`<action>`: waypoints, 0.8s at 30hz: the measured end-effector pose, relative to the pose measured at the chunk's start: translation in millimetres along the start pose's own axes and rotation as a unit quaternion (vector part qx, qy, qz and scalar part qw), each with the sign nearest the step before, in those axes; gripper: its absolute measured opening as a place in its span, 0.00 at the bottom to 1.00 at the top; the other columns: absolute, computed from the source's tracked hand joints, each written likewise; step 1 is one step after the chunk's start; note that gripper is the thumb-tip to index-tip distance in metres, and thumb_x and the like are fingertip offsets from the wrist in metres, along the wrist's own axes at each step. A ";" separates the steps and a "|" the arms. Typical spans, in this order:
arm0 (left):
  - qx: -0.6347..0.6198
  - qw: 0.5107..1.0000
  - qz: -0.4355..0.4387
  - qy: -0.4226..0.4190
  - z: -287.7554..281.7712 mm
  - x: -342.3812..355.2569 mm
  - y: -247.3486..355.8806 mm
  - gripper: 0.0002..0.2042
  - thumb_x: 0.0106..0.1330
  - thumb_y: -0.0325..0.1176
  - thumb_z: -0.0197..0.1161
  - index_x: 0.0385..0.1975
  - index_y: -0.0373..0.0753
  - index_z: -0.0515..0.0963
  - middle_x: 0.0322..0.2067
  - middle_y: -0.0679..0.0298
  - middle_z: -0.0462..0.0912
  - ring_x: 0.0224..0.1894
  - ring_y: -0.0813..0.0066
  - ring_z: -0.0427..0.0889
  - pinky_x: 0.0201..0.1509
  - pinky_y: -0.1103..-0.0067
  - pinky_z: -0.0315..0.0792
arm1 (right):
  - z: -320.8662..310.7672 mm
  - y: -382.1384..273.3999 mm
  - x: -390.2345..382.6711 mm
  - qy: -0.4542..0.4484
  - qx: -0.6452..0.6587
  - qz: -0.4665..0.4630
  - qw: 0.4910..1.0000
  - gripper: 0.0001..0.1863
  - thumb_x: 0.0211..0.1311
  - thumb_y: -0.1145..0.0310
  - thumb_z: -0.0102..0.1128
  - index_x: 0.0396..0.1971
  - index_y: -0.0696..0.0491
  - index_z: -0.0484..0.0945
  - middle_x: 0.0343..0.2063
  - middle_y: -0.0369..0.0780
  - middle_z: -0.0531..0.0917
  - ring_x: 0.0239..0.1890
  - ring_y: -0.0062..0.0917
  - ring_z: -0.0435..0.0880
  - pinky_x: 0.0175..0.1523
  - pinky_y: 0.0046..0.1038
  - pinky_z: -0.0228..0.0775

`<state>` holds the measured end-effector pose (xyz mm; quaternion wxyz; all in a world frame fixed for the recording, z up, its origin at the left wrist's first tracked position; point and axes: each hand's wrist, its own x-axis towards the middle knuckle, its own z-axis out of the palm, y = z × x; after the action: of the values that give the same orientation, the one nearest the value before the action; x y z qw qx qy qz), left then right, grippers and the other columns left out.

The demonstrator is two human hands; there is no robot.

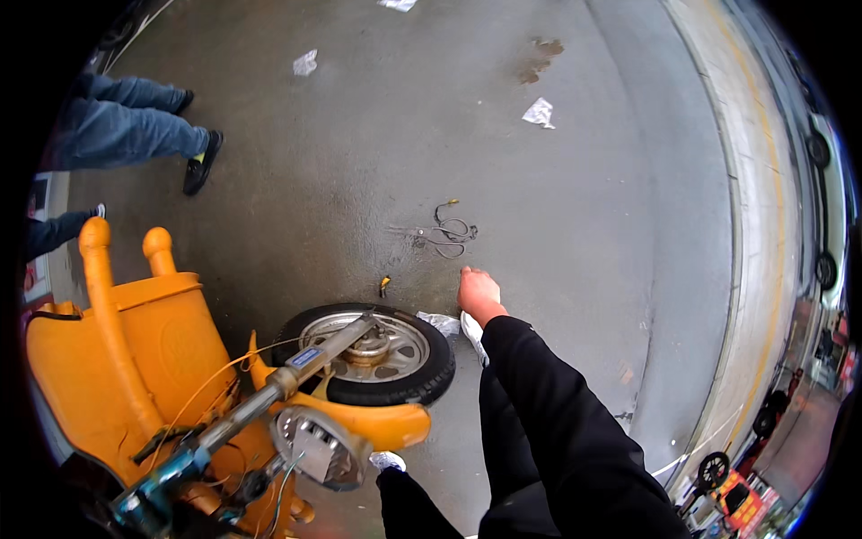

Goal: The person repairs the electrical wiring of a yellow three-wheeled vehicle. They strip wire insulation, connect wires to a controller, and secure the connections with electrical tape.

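Note:
My right hand [478, 292] reaches out from a black sleeve over the wet floor, fingers curled; what they hold, if anything, is hidden. Just beyond it lie scissors [444, 247] with a dark wire [442, 218]. A small yellow piece [384, 286] lies nearer the wheel [424, 368]. Left of my legs is a partly dismantled orange scooter [108, 373] with loose wires, a metal steering tube [235, 418] and a round metal-rimmed part [314, 449]. A crumpled white scrap [435, 323] is beside the wheel. My left hand is out of view.
Two people's legs [144, 135] [54, 235] are at the left. White scraps [539, 113] lie on the grey floor [611, 225]. A kerb strip with a yellow line [754, 225] runs along the right, with parked vehicles [826, 216] beyond.

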<state>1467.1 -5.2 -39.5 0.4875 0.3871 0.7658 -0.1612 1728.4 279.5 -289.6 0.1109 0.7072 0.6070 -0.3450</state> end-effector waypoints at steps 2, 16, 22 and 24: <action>-0.026 0.999 -0.036 -0.005 29.1 32.2 19.9 0.14 0.60 0.31 0.54 0.40 0.31 0.81 0.32 0.45 0.83 0.41 0.49 0.82 0.43 0.59 0.73 | 37.5 0.8 73.7 -0.001 -0.038 -0.030 0.999 0.12 0.60 0.71 0.52 0.44 0.56 0.74 0.45 0.47 0.80 0.52 0.40 0.79 0.54 0.37 0.74; -0.100 0.985 -0.138 -0.017 87.5 56.9 47.1 0.14 0.60 0.34 0.56 0.40 0.32 0.81 0.35 0.47 0.83 0.44 0.52 0.81 0.47 0.61 0.72 | 98.0 -5.4 173.9 0.031 -0.135 -0.107 0.985 0.12 0.60 0.69 0.53 0.43 0.55 0.73 0.44 0.46 0.77 0.55 0.40 0.73 0.55 0.40 0.71; -0.123 0.984 -0.129 -0.017 112.2 65.7 50.3 0.15 0.61 0.35 0.56 0.41 0.33 0.81 0.36 0.48 0.83 0.45 0.53 0.81 0.49 0.62 0.72 | 115.7 -7.4 191.1 0.150 -0.217 -0.127 0.956 0.10 0.59 0.67 0.53 0.39 0.52 0.76 0.40 0.43 0.80 0.45 0.35 0.77 0.49 0.35 0.69; -0.136 0.981 -0.139 -0.022 118.0 64.1 51.7 0.15 0.61 0.36 0.56 0.41 0.33 0.81 0.36 0.48 0.83 0.45 0.53 0.81 0.50 0.62 0.72 | 121.3 4.3 183.4 0.122 -0.250 -0.174 0.945 0.08 0.60 0.66 0.53 0.36 0.52 0.76 0.38 0.42 0.80 0.45 0.36 0.78 0.50 0.35 0.69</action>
<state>1564.8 -17.5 -144.4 0.5249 0.2033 0.8162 -0.1305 1694.1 352.2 -494.4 0.1475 0.5768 0.7963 -0.1069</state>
